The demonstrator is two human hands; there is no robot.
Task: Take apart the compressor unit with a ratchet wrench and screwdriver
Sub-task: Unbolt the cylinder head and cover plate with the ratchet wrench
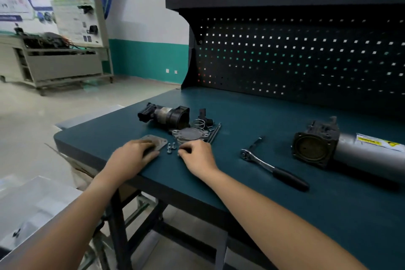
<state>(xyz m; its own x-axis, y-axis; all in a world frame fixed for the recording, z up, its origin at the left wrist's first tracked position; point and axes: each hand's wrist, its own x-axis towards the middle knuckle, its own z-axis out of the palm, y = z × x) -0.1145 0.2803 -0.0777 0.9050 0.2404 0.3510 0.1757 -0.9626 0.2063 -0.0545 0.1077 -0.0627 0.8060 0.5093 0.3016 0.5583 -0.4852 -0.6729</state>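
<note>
The compressor body (341, 149), a grey cylinder with a black square flange, lies on the right of the bench. A ratchet wrench (274, 167) with a black handle lies in front of it. My left hand (131, 158) rests on a flat grey metal plate (156, 141). My right hand (197, 155) has curled fingers beside small loose bolts (171, 147); whether it pinches one I cannot tell. Behind lie a round cover (189, 135), a spring (199, 124), long bolts (215, 132) and a black removed housing (165, 115).
The dark green bench top (252, 182) has its left edge close to my left hand. A black pegboard (295, 61) rises at the back. A grey equipment cart (57, 57) stands across the floor on the left.
</note>
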